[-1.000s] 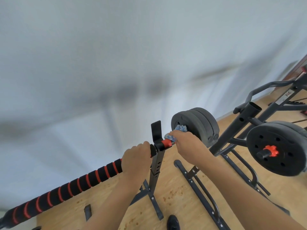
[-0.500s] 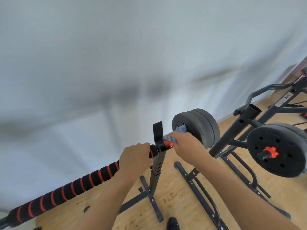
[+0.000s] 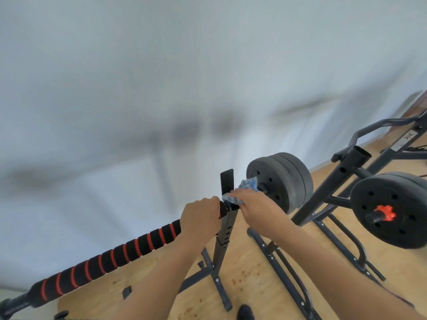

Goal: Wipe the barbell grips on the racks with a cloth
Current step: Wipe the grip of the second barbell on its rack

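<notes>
A barbell with a black foam grip ringed in red (image 3: 120, 251) lies across a black rack upright (image 3: 226, 229). My left hand (image 3: 199, 217) grips the bar just left of the upright. A blue cloth (image 3: 247, 184) is wrapped over the bar between the upright and the black weight plates (image 3: 280, 181). My right hand (image 3: 256, 205) holds that cloth against the bar there. The bar under the cloth is hidden.
A second barbell end with black plates and a red collar (image 3: 384, 212) sits at the right on another black stand (image 3: 346, 172). Rack feet (image 3: 284, 278) spread over the wooden floor. A pale wall fills the back. A dark shoe tip (image 3: 246, 312) shows at the bottom.
The cloth has slid left over the bar's red section, which now is covered. My right hand moved slightly with it. The left hand keeps its grip.
</notes>
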A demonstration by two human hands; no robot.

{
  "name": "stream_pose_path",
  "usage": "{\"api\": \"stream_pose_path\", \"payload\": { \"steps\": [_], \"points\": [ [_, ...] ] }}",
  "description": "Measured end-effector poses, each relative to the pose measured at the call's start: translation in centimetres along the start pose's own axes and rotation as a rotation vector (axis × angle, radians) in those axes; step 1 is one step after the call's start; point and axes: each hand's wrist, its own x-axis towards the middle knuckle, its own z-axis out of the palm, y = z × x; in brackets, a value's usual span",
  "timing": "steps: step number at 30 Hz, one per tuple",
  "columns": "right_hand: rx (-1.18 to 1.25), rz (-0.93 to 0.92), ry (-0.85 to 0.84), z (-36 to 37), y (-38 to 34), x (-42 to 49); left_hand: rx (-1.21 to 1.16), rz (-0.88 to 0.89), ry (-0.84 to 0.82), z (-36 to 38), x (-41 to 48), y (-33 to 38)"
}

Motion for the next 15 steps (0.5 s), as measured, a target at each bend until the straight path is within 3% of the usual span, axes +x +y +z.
{"api": "stream_pose_path", "payload": {
  "steps": [4,9,15],
  "points": [
    [-0.09,0.166,-0.072,-1.7,1.6,0.5,0.015,0.005,0.015,0.4,-0.1,0.0],
    [0.034,0.067,0.064,1.7,-1.0,0.2,0.021,0.023,0.019,-0.1,0.0,-0.1],
    [0.147,0.057,-0.002,3.0,-1.7,-0.2,0.024,0.025,0.059,0.5,-0.1,-0.7]
  ]
}}
